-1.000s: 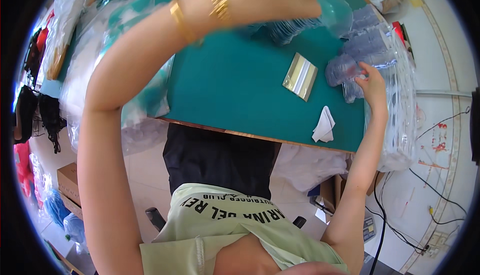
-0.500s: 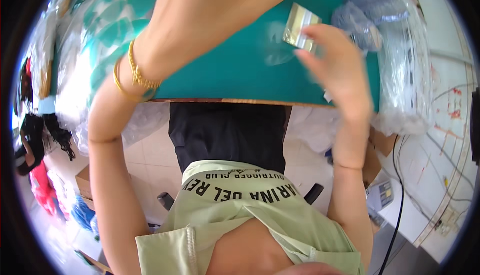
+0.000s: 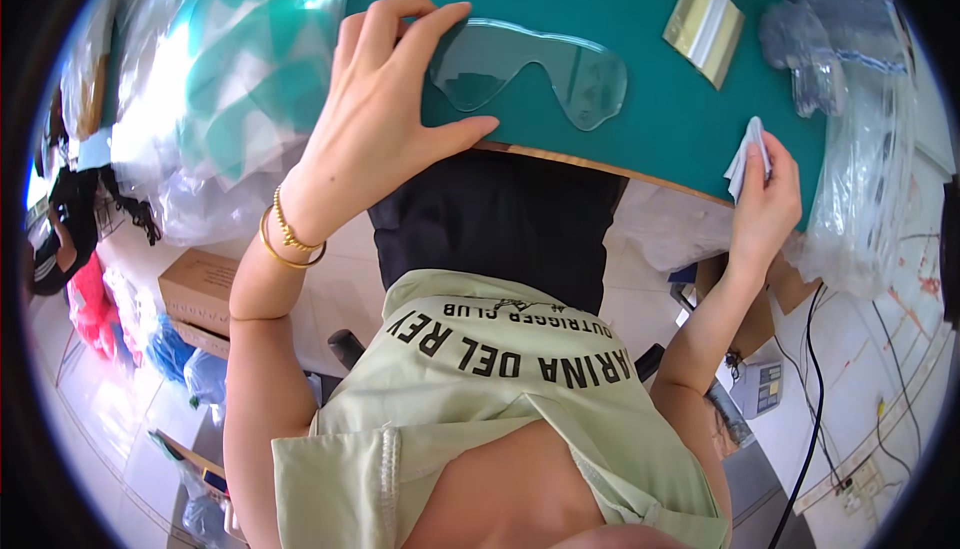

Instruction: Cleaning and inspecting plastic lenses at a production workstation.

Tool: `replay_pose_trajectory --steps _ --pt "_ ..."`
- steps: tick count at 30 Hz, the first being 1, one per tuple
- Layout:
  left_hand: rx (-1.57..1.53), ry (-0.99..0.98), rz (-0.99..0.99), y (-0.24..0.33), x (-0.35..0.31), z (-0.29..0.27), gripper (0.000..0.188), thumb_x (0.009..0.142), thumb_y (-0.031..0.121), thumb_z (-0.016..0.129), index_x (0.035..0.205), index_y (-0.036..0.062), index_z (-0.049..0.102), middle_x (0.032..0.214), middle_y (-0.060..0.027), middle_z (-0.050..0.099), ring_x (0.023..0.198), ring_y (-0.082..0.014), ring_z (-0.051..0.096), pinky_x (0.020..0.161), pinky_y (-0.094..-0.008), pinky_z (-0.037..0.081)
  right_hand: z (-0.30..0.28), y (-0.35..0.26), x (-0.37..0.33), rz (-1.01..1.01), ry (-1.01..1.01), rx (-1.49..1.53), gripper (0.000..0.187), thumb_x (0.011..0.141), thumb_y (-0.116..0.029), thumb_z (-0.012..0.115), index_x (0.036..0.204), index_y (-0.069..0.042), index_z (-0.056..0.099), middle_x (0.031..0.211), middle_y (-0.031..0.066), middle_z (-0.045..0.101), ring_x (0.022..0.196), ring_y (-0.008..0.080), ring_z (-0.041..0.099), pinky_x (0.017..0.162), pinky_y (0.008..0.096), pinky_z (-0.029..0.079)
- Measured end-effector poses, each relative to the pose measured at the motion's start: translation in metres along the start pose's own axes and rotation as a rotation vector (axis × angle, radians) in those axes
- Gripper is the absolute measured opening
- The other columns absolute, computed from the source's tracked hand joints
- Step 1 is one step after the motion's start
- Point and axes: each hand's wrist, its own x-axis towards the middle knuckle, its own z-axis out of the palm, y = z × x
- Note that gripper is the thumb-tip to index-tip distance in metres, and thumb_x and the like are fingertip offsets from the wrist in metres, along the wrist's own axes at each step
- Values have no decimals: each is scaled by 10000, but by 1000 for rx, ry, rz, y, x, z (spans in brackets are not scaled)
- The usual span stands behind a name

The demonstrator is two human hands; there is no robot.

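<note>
A clear goggle lens [image 3: 585,69] with a nose notch lies on the green tabletop near its front edge. My left hand [image 3: 385,99] spreads around the lens's left end. Its fingertips are near the upper rim and the thumb near the lower one, and I see no firm grip. Over the table's right front edge, my right hand [image 3: 768,194] pinches a folded white cloth [image 3: 747,157]. Beyond the cloth lies a flat gold-coloured packet [image 3: 690,24] with a pale stripe across it.
Clear plastic sheeting [image 3: 235,69] with lens-shaped pieces under it covers the table's left side. Bagged dark items [image 3: 835,19] and clear plastic wrap [image 3: 865,179] line the right. Below are a cardboard box [image 3: 197,284] and a hanging black cable [image 3: 808,419].
My left hand has drawn back toward me, and the lens now shows beside it. My right hand has left the gold packet, moved right and nearer, and now holds the cloth.
</note>
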Motion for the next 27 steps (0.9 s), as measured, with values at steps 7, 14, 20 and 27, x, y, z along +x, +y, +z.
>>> replay_pose_trajectory --steps 7,14,20,27 --pt "-86 -16 41 -16 -4 1 663 680 183 868 1275 35 616 1265 -114 509 1156 -330 467 983 -399 452 33 -136 1 -449 -89 524 197 878 -2 726 1070 -45 722 1015 67 676 855 144 647 711 274 550" --pt "-83 69 1 -12 -3 8 620 614 195 901 1174 49 680 1204 -84 560 1105 -313 515 949 -392 473 80 -172 18 -873 -169 542 199 761 9 764 927 -25 660 865 94 587 789 275 606 665 368 510" --pt "-107 31 -68 -14 -5 7 614 616 188 901 1185 85 695 1262 -61 562 1200 -282 498 1025 -385 445 76 -168 14 -933 -148 495 169 780 3 757 915 -18 659 892 99 625 785 270 628 657 363 513" --pt "-76 42 -37 -14 1 10 604 604 194 903 1160 72 701 1232 -56 569 1165 -286 513 992 -380 459 85 -161 20 -753 -39 458 162 807 -27 766 901 -28 635 863 97 608 780 284 611 646 378 509"
